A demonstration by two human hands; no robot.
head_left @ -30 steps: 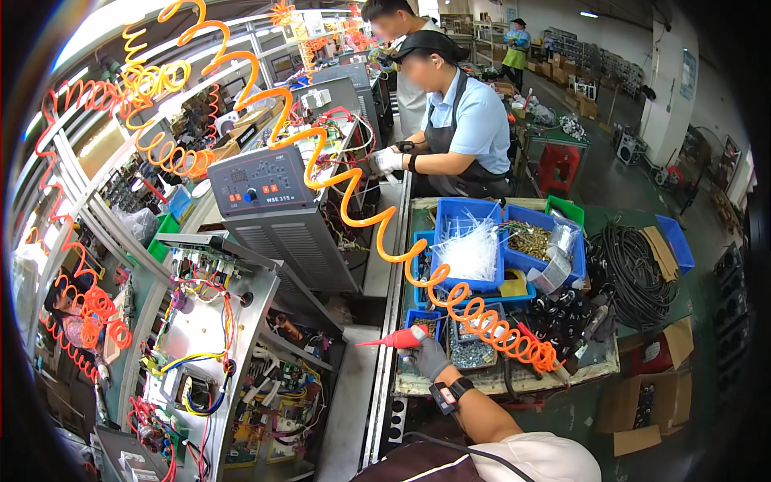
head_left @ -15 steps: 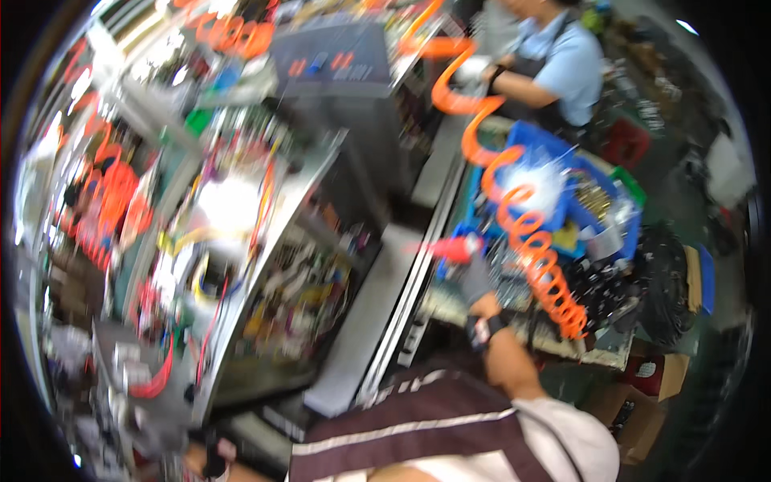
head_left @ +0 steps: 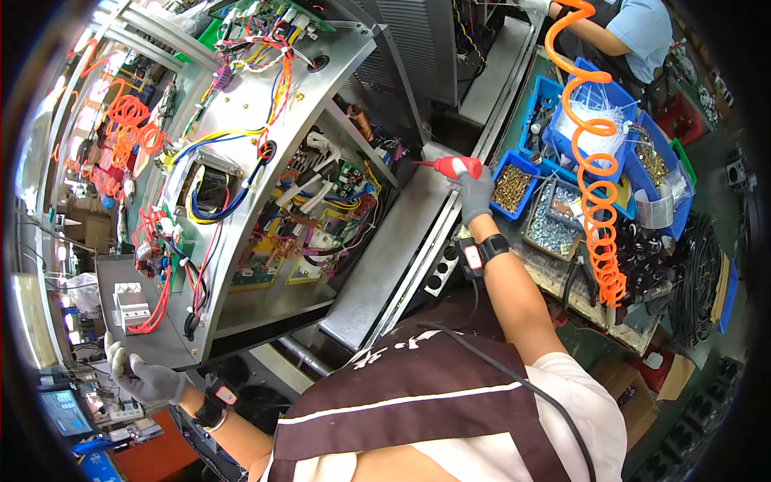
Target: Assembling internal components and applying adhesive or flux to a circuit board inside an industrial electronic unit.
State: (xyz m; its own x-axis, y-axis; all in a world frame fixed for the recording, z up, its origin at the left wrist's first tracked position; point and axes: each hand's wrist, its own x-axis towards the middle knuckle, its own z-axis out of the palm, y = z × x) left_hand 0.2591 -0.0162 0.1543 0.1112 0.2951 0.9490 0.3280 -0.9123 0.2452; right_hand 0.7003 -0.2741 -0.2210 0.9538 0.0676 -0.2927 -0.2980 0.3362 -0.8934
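One red, tapered hand tool with a thin point (head_left: 456, 166) is held above the edge of a long silver metal channel (head_left: 377, 273), its tip directed left. The person's right hand (head_left: 475, 193), in a grey glove, is clamped on its thick end. The left hand (head_left: 152, 379), also grey-gloved, has its fingers apart and slightly curled; it is just beside the lower corner of a grey metal panel (head_left: 132, 321), and from here I cannot tell whether they touch. Two black wrist straps are worn, one per arm.

To the left stands one large sheet-metal chassis (head_left: 241, 116) with bundled coloured wires (head_left: 233, 132) and circuit boards. To the right of the tool, at least four blue plastic bins (head_left: 526, 202) sit on a worn-edged bench (head_left: 618, 329): one with brass-coloured screws (head_left: 510, 186), one with white plastic strips (head_left: 590, 132), one with brass-coloured fittings (head_left: 649, 153), one with dark pieces. Near them is a tray of small silver parts (head_left: 550, 233).

One orange spiral hose (head_left: 598, 185) hangs across the bins, covering part of their contents. The gloved fist hides the tool's rear end. Above, one co-worker in a light blue sleeve (head_left: 642, 36) is cut off by the upper edge. The pieces in the dark bin are too small to identify.
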